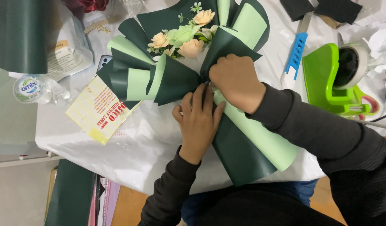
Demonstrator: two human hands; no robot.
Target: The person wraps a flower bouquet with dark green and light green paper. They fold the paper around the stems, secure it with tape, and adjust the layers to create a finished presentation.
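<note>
**Both hands pinching the bouquet at its waist**

Your right hand (237, 81) is curling into a fist around the gathered neck of the bouquet (188, 62), and it is hiding the exact spot where the wrapping sheets meet. Your left hand (198, 119) is lying flat with fingers spread, pressing on the wrap just below that neck; nothing is clasped inside it. The stems are staying hidden inside the dark and pale green paper cone running toward your lap. The bouquet is lying on the white table cover (138, 146), flower heads pointing away from you.

Three peach roses and one pale green rose are showing; smaller sprigs between them are too fine to count.

Around you, a yellow packet of labels (98, 109) is sitting just left of the wrap, with a phone (103, 62) half buried under the paper. A clear bottle (32, 88) is lying at the table's left edge. To the right, a blue-handled cutter (294, 58) is lying near a green tape dispenser (327, 79), which is partly cut off. A dark green roll (19, 35) is being cropped at the top left.
</note>
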